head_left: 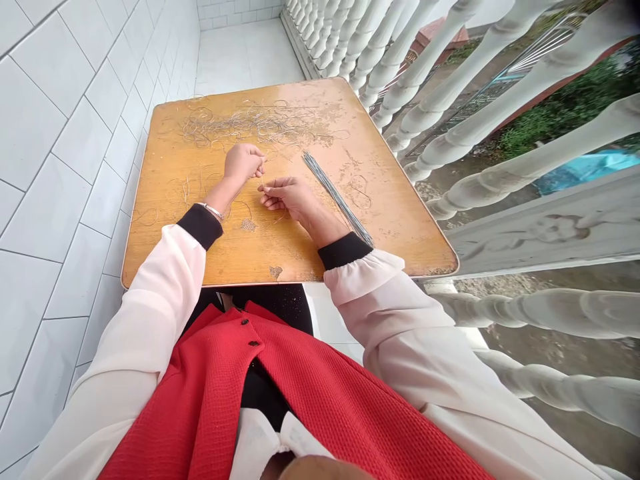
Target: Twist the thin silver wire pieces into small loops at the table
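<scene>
Sitting at a beat-up orange-yellow wooden tabletop [400,227] here, with both hands in the middle of it. The left hand [244,163] is curled nearly shut, its fingertips pinching the top of a thin silvery wire strand [261,177], and there's a silver bracelet [213,211] on that wrist. The right hand [287,199] is mostly closed too, with thumb and fingers pinched on the lower end of the same strand, so the two hands sit just apart with the wire between them.

At about 2 o'clock from the right hand, a straight bundle of thin grey metal wires [333,193] lies flat on a diagonal, just beside it. At 12 o'clock there's a big loose tangle of fine silvery wire [245,123] across the far part of the table, plus a few stray wire curls [185,190] at 9 o'clock from the left hand.

Cream sheer sleeves [135,333] with black cuffs [200,227] run in from below, over a red knit vest [225,400]. White tiled wall [50,167] at 9 o'clock, chunky white balusters [500,87] at 3 o'clock.
</scene>
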